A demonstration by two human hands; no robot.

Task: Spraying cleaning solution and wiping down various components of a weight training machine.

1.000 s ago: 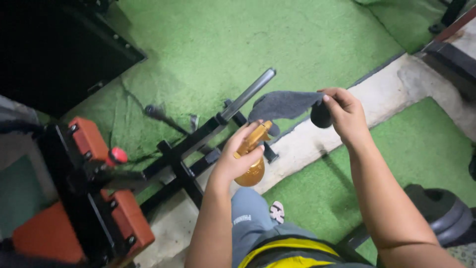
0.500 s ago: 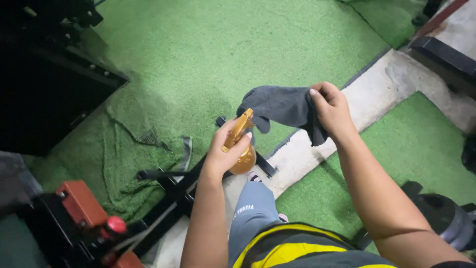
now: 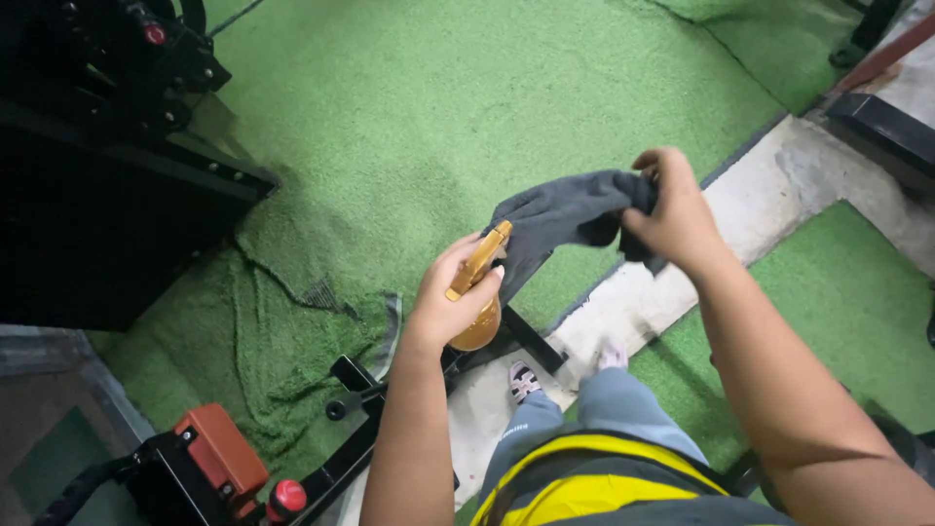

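Observation:
My left hand (image 3: 450, 302) grips a gold spray bottle (image 3: 479, 321) by its neck, with the nozzle pointing up and right towards a dark grey cloth (image 3: 560, 216). My right hand (image 3: 674, 214) pinches that cloth by its right end, so it hangs stretched out just beyond the nozzle. Both hands are held above green artificial turf (image 3: 438, 107), over my knees and my shoes (image 3: 524, 380).
A black machine frame (image 3: 97, 195) fills the left side. A black steel base (image 3: 390, 429) with an orange pad (image 3: 219, 453) and a red knob (image 3: 288, 497) lies at lower left. A torn fold of turf (image 3: 302, 321) and a concrete strip (image 3: 750, 205) cross the floor.
The view has swung, so the orange-padded frame has slid towards the lower left. My right hand has bunched the cloth tighter and lifted it slightly. The bottle stays in my left hand.

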